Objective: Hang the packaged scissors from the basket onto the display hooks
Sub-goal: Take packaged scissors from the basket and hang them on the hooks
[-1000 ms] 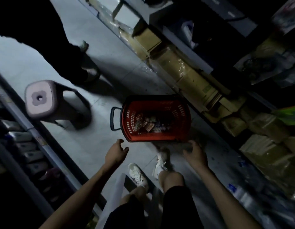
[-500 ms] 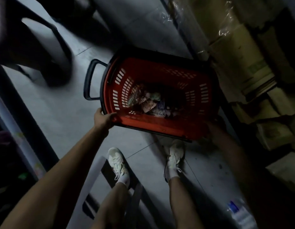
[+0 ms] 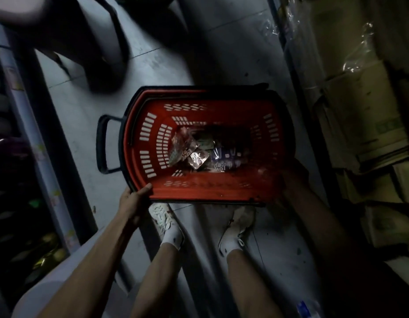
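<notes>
**A:** How will those packs handle?

**B:** Light, I'd judge. The packs of scissors (image 3: 192,149) look like flat card under shiny plastic. That should be stiff enough to lift by one edge, but slick on the face and apt to slide over one another. I'd pinch one at its top edge, where a hang-hole would be, though it's too dim to make one out.

**A:** And where do they lie?

**B:** They're heaped loosely on the bottom of the red basket (image 3: 199,193). That is beyond the left hand (image 3: 134,199) and off to its right, down inside and well apart from it. From the right hand (image 3: 293,177) they lie beyond and to its left. Neither hand touches a pack.

**A:** What are the hands doing?

**B:** The left hand grips the basket's near rim at the left corner, with the thumb laid over the edge. The right hand sits at the near right corner in deep shadow — whether it grasps the rim or only rests there, I cannot tell.

**A:** And around them?

**B:** A dark handle (image 3: 101,143) juts from the basket's side, beyond the left hand. Two white shoes (image 3: 163,218) stand on the grey floor (image 3: 79,134), between the hands and just nearer than them. Cardboard boxes (image 3: 364,115) are stacked out past the right hand — a shelf (image 3: 27,115) runs out past the left.
</notes>
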Demonstrator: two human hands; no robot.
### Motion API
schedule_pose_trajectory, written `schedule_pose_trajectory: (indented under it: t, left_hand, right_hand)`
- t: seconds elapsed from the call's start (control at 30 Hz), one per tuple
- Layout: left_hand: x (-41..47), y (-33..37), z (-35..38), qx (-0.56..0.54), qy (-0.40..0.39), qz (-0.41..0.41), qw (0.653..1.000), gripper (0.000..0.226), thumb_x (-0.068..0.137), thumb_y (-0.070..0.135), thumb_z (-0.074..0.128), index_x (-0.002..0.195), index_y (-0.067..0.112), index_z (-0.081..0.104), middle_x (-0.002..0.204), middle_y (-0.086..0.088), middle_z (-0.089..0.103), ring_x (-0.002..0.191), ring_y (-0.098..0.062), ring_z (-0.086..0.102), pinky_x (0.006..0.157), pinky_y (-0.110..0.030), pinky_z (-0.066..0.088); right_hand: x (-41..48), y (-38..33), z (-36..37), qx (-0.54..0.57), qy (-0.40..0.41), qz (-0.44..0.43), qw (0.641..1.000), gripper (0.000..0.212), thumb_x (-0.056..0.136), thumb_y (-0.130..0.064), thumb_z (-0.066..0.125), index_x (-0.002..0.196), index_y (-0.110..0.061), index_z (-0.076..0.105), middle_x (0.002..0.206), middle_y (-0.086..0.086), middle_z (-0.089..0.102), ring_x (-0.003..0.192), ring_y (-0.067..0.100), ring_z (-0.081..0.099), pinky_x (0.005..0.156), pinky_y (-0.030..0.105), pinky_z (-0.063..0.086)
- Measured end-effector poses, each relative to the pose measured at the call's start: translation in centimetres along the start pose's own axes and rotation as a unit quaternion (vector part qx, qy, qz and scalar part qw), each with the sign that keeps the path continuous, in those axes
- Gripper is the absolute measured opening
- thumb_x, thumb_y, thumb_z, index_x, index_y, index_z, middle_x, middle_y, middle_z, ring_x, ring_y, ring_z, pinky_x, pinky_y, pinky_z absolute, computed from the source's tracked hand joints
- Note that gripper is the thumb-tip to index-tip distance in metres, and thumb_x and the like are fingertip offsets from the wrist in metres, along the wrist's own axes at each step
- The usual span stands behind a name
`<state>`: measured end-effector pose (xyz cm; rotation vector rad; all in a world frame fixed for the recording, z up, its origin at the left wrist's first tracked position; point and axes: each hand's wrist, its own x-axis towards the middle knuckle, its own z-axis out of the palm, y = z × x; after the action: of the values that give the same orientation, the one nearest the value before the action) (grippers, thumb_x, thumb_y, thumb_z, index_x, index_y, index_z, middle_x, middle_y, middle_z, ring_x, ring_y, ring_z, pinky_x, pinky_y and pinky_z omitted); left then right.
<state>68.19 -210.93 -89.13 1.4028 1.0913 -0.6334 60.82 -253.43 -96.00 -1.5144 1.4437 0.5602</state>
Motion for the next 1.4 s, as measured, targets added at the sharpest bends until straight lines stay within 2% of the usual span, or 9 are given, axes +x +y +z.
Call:
schedule_pose_trajectory:
  t: [0.13, 0.23, 0.37, 0.43, 0.5, 0.67, 0.8, 1.0, 1.4]
  left_hand:
    - [-0.9, -3.2, -4.0, -0.065, -0.005, -0.016, 0.998, 0.046, 0.094, -0.001, 0.062, 0.138, 0.01, 0.056, 0.127, -0.016, 0.07, 0.113, -0.034, 0.069, 0.091, -0.046, 0.058]
    - [-0.5, -4.6, -5.3, -0.1, 0.002, -0.035, 0.994, 0.046, 0.093, -0.002, 0.062, 0.137, 0.013, 0.057, 0.128, -0.014, 0.069, 0.115, -0.034, 0.068, 0.096, -0.048, 0.055]
    - [0.6, -6.7, -6.7, -0.096, 0.011, -0.058, 0.994, 0.045, 0.091, 0.007, 0.07, 0.132, 0.02, 0.058, 0.126, -0.01, 0.071, 0.113, -0.031, 0.07, 0.097, -0.048, 0.054]
    - [0.7, -7.0, -7.1, -0.097, -0.009, -0.074, 0.993, 0.05, 0.089, 0.015, 0.074, 0.135, 0.019, 0.056, 0.127, -0.01, 0.071, 0.112, -0.03, 0.07, 0.093, -0.046, 0.056]
    - [0.4, -6.9, -6.9, -0.084, -0.002, -0.08, 0.993, 0.05, 0.089, 0.018, 0.076, 0.135, 0.016, 0.057, 0.124, -0.012, 0.071, 0.109, -0.031, 0.072, 0.089, -0.044, 0.058]
    - [-1.9, -7.1, -5.8, 0.128, 0.127, 0.018, 0.983, 0.032, 0.092, 0.035, 0.07, 0.119, 0.02, 0.063, 0.111, -0.005, 0.073, 0.1, -0.027, 0.071, 0.086, -0.048, 0.059]
    - [-6.9, -7.2, -5.0, 0.312, 0.223, 0.057, 0.922, 0.024, 0.089, 0.052, 0.062, 0.088, 0.028, 0.061, 0.083, 0.007, 0.068, 0.08, -0.017, 0.065, 0.078, -0.044, 0.057]
    - [-9.6, -6.4, -2.1, 0.369, 0.095, 0.227, 0.896, 0.007, 0.097, 0.04, 0.06, 0.102, 0.036, 0.061, 0.097, 0.017, 0.066, 0.088, 0.0, 0.062, 0.075, -0.03, 0.054]
    - [7.6, -4.0, 6.1, 0.542, 0.071, 0.283, 0.788, 0.058, 0.091, 0.048, 0.066, 0.137, 0.019, 0.044, 0.131, -0.006, 0.057, 0.116, -0.024, 0.058, 0.086, -0.04, 0.052]
  right_hand:
    - [-4.5, -4.3, 1.9, -0.003, -0.023, -0.04, 0.999, 0.035, 0.099, -0.015, 0.064, 0.133, -0.014, 0.058, 0.113, 0.0, 0.057, 0.103, 0.02, 0.057, 0.065, 0.014, 0.052]
    - [-5.4, -4.9, 3.8, -0.031, -0.036, -0.073, 0.996, 0.044, 0.094, -0.004, 0.066, 0.137, 0.0, 0.056, 0.122, 0.007, 0.06, 0.106, 0.022, 0.058, 0.06, 0.008, 0.048]
    - [-3.9, -4.6, 5.1, -0.116, -0.041, -0.073, 0.99, 0.047, 0.098, -0.013, 0.065, 0.143, -0.004, 0.053, 0.138, 0.009, 0.057, 0.119, 0.027, 0.057, 0.082, 0.017, 0.051]
    - [-3.0, -4.0, 5.1, -0.151, -0.043, -0.099, 0.983, 0.057, 0.096, -0.022, 0.07, 0.148, -0.01, 0.05, 0.148, 0.013, 0.052, 0.131, 0.03, 0.053, 0.106, 0.036, 0.047]
    - [-3.2, -3.8, 4.8, -0.196, -0.027, -0.125, 0.972, 0.061, 0.094, -0.038, 0.072, 0.148, -0.018, 0.051, 0.148, 0.014, 0.053, 0.132, 0.033, 0.053, 0.11, 0.049, 0.043]
    - [-7.0, -2.7, 4.5, -0.174, 0.047, -0.172, 0.968, 0.061, 0.085, -0.051, 0.07, 0.138, -0.024, 0.059, 0.137, 0.009, 0.063, 0.122, 0.035, 0.061, 0.101, 0.045, 0.05]
    - [-11.9, -1.0, 4.8, -0.168, 0.116, -0.231, 0.951, 0.044, 0.092, -0.029, 0.062, 0.135, -0.02, 0.06, 0.133, 0.011, 0.064, 0.119, 0.034, 0.061, 0.098, 0.044, 0.051]
    - [-17.7, 0.8, 6.7, -0.216, 0.119, -0.344, 0.906, 0.058, 0.083, -0.001, 0.066, 0.14, -0.013, 0.058, 0.14, 0.012, 0.055, 0.126, 0.03, 0.054, 0.101, 0.036, 0.044]
    - [-10.4, -0.3, 18.8, -0.322, -0.097, -0.384, 0.86, 0.045, 0.086, -0.011, 0.068, 0.13, -0.017, 0.063, 0.123, 0.007, 0.065, 0.115, 0.027, 0.06, 0.099, 0.039, 0.05]
